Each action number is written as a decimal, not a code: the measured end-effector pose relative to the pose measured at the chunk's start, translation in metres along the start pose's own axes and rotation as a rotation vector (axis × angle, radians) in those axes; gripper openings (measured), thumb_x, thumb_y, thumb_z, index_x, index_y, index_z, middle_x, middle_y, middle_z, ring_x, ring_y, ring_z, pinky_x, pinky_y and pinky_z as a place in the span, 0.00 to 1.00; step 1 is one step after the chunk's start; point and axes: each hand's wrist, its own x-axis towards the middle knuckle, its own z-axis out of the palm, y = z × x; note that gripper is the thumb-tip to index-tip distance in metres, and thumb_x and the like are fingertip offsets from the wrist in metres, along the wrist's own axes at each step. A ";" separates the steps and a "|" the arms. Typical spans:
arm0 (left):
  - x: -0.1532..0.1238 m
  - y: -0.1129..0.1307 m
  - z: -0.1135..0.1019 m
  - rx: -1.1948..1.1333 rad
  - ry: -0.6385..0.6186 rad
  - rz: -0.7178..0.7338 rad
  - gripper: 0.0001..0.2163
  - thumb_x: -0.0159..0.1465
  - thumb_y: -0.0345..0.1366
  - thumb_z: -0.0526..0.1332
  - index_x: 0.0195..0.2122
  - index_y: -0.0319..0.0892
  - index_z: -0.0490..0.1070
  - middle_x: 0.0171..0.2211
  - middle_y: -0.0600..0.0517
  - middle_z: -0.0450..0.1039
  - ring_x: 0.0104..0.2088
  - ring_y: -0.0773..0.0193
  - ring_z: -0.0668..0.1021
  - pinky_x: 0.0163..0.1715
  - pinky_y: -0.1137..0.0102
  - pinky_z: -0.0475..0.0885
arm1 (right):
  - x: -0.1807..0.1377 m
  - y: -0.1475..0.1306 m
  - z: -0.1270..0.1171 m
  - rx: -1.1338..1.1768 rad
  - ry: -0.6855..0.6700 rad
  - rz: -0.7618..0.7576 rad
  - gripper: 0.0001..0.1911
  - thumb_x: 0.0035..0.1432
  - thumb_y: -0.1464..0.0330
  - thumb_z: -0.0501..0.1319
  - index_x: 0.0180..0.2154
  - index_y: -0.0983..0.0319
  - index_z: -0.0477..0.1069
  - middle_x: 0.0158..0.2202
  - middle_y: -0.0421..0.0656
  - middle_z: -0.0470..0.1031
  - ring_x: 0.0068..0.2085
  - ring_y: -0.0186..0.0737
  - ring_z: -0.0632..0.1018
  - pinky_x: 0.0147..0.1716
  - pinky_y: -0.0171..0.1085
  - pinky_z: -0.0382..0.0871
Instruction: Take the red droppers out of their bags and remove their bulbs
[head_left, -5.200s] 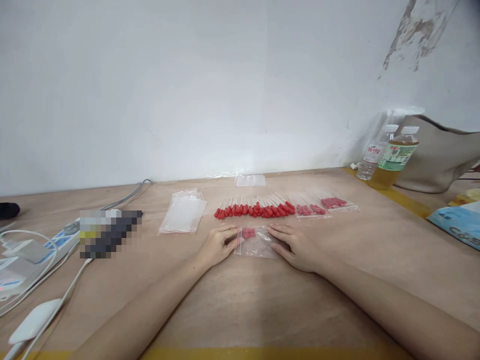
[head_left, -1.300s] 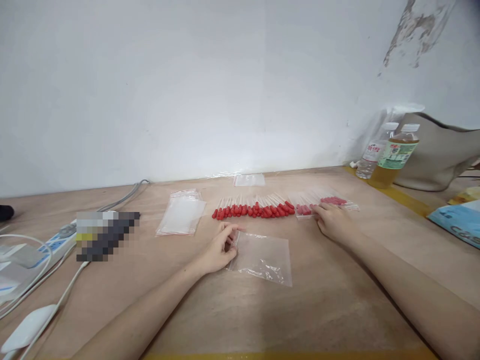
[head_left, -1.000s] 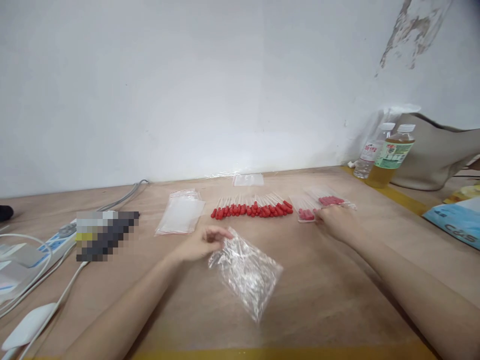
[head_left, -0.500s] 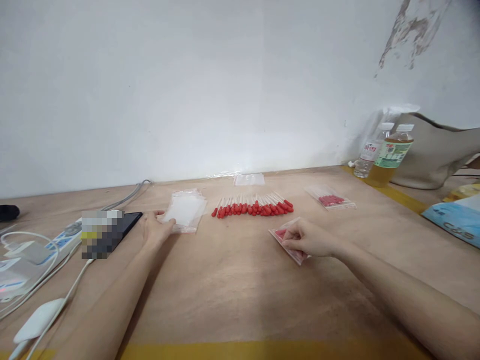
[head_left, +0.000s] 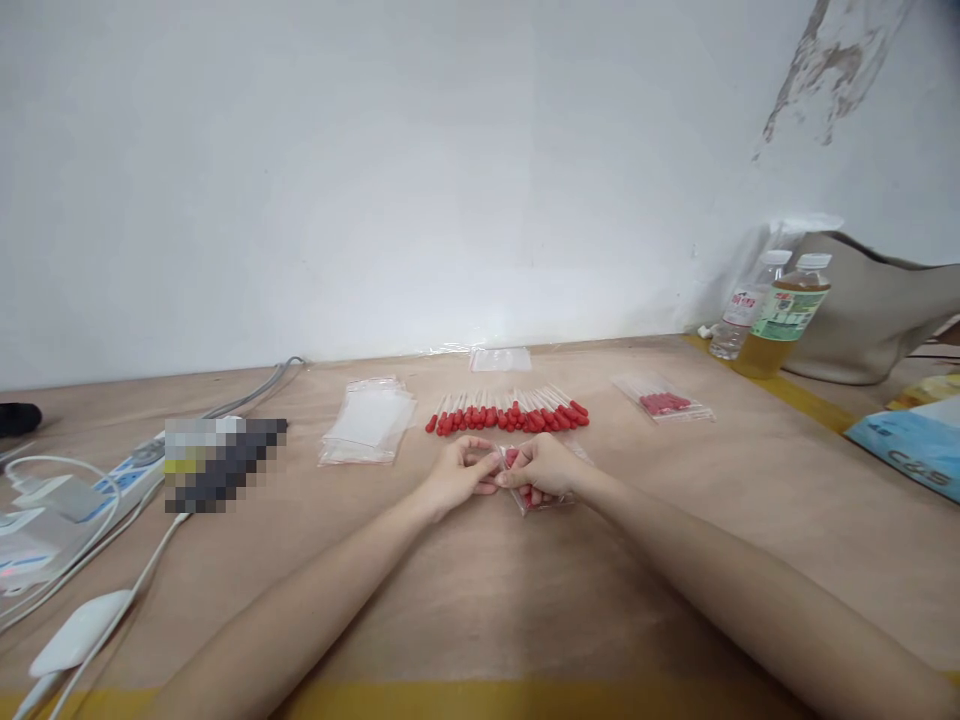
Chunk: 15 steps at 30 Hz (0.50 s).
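Note:
Both hands meet at the middle of the wooden table (head_left: 465, 600). My left hand (head_left: 457, 474) and my right hand (head_left: 541, 468) pinch the top edge of a small clear zip bag (head_left: 534, 494) that holds red-tipped sticks. Just beyond the hands lies a row of loose red-tipped sticks (head_left: 507, 412). A filled bag of red-tipped sticks (head_left: 664, 402) rests farther right. A stack of empty clear bags (head_left: 367, 427) lies to the left of the row.
Another clear bag (head_left: 500, 359) lies near the wall. A power strip and white cables (head_left: 67, 500) run along the left side. Two bottles (head_left: 772, 312) and a beige bag (head_left: 877, 305) stand at the back right. A blue packet (head_left: 911, 447) sits at the right edge.
My left hand came back from the stack of empty bags to the middle. My right hand slid its bag of sticks leftward, and both hands now pinch it.

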 end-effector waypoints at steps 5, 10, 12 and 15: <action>0.005 0.000 0.009 -0.112 0.025 -0.073 0.13 0.53 0.32 0.64 0.35 0.37 0.62 0.24 0.53 0.71 0.24 0.69 0.76 0.28 0.72 0.74 | -0.002 -0.004 0.003 0.043 -0.022 0.042 0.16 0.42 0.62 0.65 0.16 0.64 0.64 0.11 0.36 0.67 0.15 0.27 0.70 0.11 0.24 0.60; 0.004 0.001 0.012 -0.083 0.048 -0.104 0.11 0.55 0.24 0.58 0.38 0.39 0.59 0.22 0.57 0.68 0.22 0.70 0.76 0.26 0.73 0.73 | -0.004 -0.007 0.005 0.147 -0.068 0.072 0.11 0.49 0.67 0.60 0.19 0.63 0.62 0.12 0.35 0.68 0.13 0.26 0.68 0.11 0.23 0.61; 0.004 -0.001 0.014 -0.089 0.051 -0.075 0.14 0.55 0.22 0.55 0.40 0.41 0.55 0.20 0.60 0.64 0.20 0.72 0.74 0.25 0.73 0.73 | -0.003 -0.006 0.007 0.168 -0.069 0.081 0.09 0.51 0.69 0.57 0.21 0.63 0.61 0.12 0.35 0.68 0.12 0.26 0.68 0.10 0.23 0.59; 0.003 -0.006 0.018 -0.091 0.074 0.021 0.15 0.55 0.23 0.54 0.39 0.43 0.51 0.20 0.63 0.59 0.19 0.75 0.71 0.24 0.73 0.74 | -0.001 -0.005 0.010 0.143 -0.055 0.058 0.10 0.51 0.70 0.55 0.19 0.63 0.60 0.11 0.35 0.67 0.11 0.26 0.66 0.09 0.23 0.58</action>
